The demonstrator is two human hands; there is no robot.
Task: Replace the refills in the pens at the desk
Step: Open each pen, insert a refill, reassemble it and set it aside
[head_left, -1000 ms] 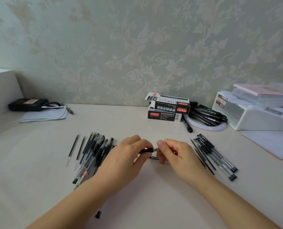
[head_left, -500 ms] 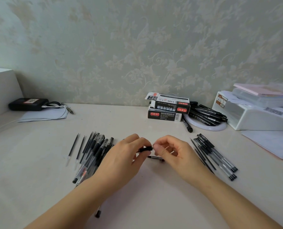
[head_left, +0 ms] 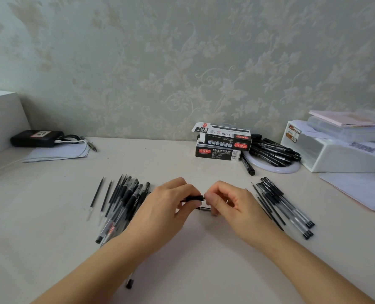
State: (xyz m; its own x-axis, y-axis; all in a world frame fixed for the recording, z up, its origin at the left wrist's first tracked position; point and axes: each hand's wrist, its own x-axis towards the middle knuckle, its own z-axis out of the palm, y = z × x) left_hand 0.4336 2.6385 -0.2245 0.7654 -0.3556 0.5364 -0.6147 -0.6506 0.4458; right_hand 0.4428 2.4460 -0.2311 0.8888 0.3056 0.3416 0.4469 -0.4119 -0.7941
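My left hand [head_left: 167, 207] grips a black gel pen [head_left: 194, 197] by its rubber grip, and the pen's far end [head_left: 129, 283] pokes out below my left forearm. My right hand [head_left: 230, 202] pinches the pen's metal tip between thumb and fingers. A small dark piece with a silver end [head_left: 204, 208] lies on the desk just under my fingers. A pile of pens and loose refills [head_left: 125, 198] lies to the left. A second group of pens and refills [head_left: 280, 205] lies to the right.
Two stacked black pen boxes [head_left: 222, 142] stand at the back, beside a white round dish [head_left: 276, 167] heaped with black markers. A white storage box [head_left: 340, 148] and papers [head_left: 362, 189] sit at the right. A black device [head_left: 37, 138] with a cable rests on paper at back left.
My right hand's fingers have closed in over the pen's tip, so the silver tip seen a second ago is now covered. My left hand keeps its hold.
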